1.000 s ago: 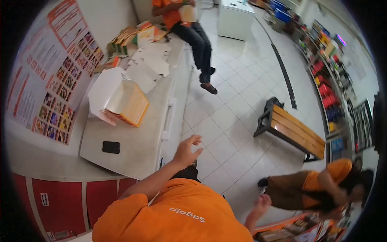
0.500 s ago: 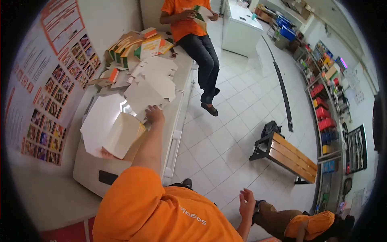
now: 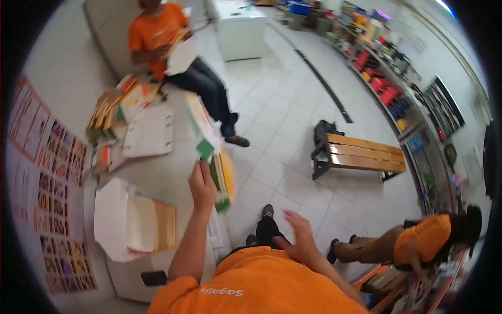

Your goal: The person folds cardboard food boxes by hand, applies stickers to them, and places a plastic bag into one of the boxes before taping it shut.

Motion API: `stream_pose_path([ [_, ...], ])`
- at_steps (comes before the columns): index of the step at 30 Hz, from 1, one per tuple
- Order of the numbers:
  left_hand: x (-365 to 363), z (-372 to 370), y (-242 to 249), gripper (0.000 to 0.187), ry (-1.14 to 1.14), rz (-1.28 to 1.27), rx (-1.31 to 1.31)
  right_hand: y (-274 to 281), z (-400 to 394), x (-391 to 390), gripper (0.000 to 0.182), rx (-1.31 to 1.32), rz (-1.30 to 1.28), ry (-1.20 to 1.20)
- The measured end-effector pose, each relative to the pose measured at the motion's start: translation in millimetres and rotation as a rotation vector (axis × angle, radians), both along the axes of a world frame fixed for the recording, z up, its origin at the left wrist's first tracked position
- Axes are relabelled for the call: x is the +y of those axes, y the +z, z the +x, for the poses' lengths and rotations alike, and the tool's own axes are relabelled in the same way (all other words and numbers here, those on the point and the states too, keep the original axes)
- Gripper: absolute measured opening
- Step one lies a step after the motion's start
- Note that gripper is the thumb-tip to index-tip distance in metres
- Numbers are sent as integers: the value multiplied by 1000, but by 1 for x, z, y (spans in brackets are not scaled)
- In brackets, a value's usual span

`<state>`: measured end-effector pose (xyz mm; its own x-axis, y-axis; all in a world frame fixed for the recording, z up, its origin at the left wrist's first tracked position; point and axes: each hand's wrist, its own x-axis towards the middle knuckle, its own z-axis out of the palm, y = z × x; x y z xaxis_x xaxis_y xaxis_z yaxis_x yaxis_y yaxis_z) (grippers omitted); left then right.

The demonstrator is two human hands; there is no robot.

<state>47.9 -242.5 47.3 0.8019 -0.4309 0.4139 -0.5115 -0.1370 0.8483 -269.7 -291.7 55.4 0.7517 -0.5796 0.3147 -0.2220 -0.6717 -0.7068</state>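
My left hand is closed on a flat cardboard box blank with white, green and yellow printing, lifted above the front edge of the white worktop. Motion smears the blank, and its green and yellow lower part hangs beside my fingers. My right hand is in front of my body, fingers apart, holding nothing. To the left on the worktop lies an open white carton with a stack of brown-edged cardboard pieces in it.
Folded printed boxes and a white flat blank lie farther back. A seated person in orange holds a blank. A wooden bench stands right, near shelves. Another person is at lower right.
My left hand has moved from the white blanks on the worktop to its front edge and lifted a box blank. My right hand has come inward and up. The view has turned right.
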Motion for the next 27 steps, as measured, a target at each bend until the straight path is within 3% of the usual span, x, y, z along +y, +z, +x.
stream_pose_path([
  [2, 4, -54, -6, 35, -118, -13, 193, 24, 35, -1, 65, 97, -290, 241],
  [3, 11, -71, -9, 33, -258, -27, 461, 35, 48, 1, 63, 69, -396, 336],
  [4, 16, -90, 8, 30, -345, -183, 864, 27, 54, -2, 56, 15, -541, 351],
  [5, 19, -100, 12, 29, -341, -270, 1080, 12, 58, -9, 49, -35, -687, 365],
  [6, 23, -103, 6, 30, -424, -321, 1131, -4, 61, -12, 49, -39, -696, 309],
  [7, 24, -109, 3, 30, -466, -295, 1121, -23, 62, -13, 46, -232, -329, 303],
  [8, 25, -119, -1, 31, -536, -456, 1282, -24, 62, -12, 44, -425, 39, 302],
  [9, 29, -129, -5, 33, -588, -620, 1449, -25, 59, -6, 44, -431, 35, 277],
  [11, 33, -139, -19, 37, -703, -635, 1501, 0, 61, 8, 47, -592, 243, 25],
  [12, 34, -141, -22, 33, -725, -611, 1427, 3, 62, 9, 53, -416, 111, -21],
  [13, 34, -138, -24, 33, -731, -620, 1419, 2, 62, 7, 53, -420, 102, -15],
  [16, 32, -121, -25, 27, -728, -475, 1307, 14, 51, 5, 54, -173, -373, -54],
  [19, 33, -119, -29, 25, -824, -381, 1406, 24, 44, 19, 53, -21, -399, -110],
  [21, 38, -153, -24, 24, -622, -376, 1476, -10, 44, 17, 56, -101, -386, -101],
  [23, 42, -158, -31, 19, -682, -370, 1517, -8, 41, 19, 59, -58, -348, -299],
  [25, 43, -164, -27, 14, -794, -483, 1477, -3, 46, 25, 61, -16, -341, -295],
  [27, 40, -178, 1, 13, -692, -468, 1394, -8, 43, 29, 63, 30, -330, -328],
])
